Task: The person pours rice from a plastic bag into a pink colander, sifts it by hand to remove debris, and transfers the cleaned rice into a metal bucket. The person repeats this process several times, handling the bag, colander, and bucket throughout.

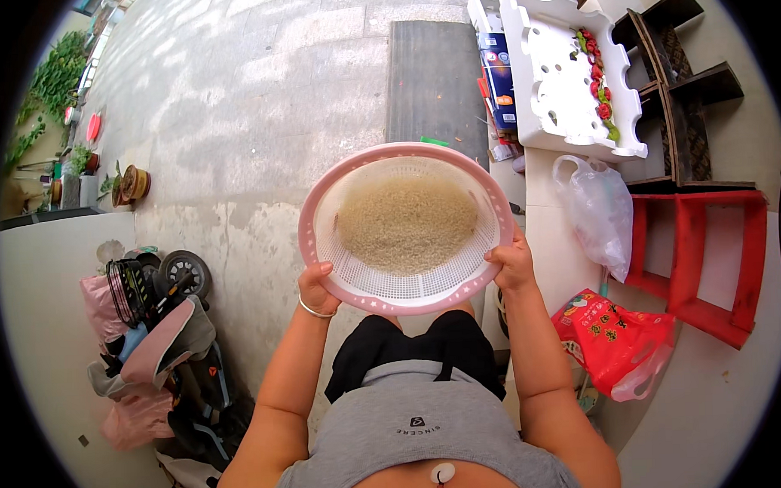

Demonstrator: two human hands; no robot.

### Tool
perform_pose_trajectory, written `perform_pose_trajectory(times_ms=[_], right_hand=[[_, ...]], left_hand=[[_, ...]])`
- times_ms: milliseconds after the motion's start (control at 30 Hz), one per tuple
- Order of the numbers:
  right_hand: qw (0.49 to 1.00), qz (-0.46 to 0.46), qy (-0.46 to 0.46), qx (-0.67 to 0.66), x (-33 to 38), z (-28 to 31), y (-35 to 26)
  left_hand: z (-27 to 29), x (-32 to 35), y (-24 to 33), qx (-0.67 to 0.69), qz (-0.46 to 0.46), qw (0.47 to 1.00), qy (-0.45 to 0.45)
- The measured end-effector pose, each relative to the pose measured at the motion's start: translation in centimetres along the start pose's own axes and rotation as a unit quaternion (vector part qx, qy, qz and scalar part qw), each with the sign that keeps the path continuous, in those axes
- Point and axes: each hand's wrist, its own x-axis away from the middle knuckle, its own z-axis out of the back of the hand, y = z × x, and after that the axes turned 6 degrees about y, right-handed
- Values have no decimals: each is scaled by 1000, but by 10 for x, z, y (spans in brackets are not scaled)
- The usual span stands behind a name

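Left hand and right hand each clasp the pink sieve basket's rim; keeping it level should stop the rice spilling.

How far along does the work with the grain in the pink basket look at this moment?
Done: the grain already lies heaped in the pink basket. In hand: the left hand and right hand grip its rim, holding it up over the paved ground. What is left cannot be told.
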Motion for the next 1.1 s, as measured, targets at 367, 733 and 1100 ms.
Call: perform_pose_trajectory(times_ms=[367,733,1100], right_hand=[[998,-25,58,1,8,22,8],[999,-2,40,-31,14,3,2],[992,-91,42,-72,-2,23,7]], left_hand=[[14,-10,-4,12,75,997,16],[24,-23,14,-19,100,995,24],[34,-37,-6,-55,102,990,82]])
